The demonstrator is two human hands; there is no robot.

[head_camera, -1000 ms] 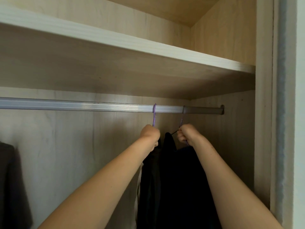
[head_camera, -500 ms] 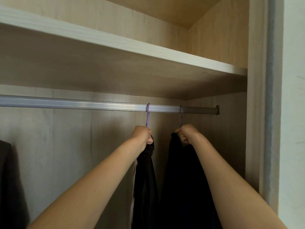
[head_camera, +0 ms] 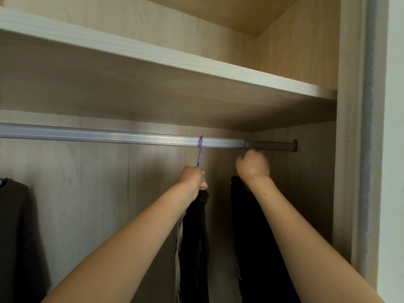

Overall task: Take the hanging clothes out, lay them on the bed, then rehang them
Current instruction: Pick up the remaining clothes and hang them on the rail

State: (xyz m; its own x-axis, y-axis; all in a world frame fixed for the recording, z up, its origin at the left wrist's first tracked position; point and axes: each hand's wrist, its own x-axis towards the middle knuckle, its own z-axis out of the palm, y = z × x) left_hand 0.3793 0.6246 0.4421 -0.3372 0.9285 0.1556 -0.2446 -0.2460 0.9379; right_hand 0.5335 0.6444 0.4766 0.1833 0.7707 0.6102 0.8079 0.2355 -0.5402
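Right hand (head_camera: 253,167) has risen; left hand (head_camera: 193,180) grips purple hanger (head_camera: 200,154).

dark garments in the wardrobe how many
3: a grey top at the far left edge, a black garment on the purple hanger gripped by the left hand, a second black garment just below the right hand. More may hang out of frame.

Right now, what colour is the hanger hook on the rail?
Purple. The hanger hook shows best in the head view, just above the left hand.
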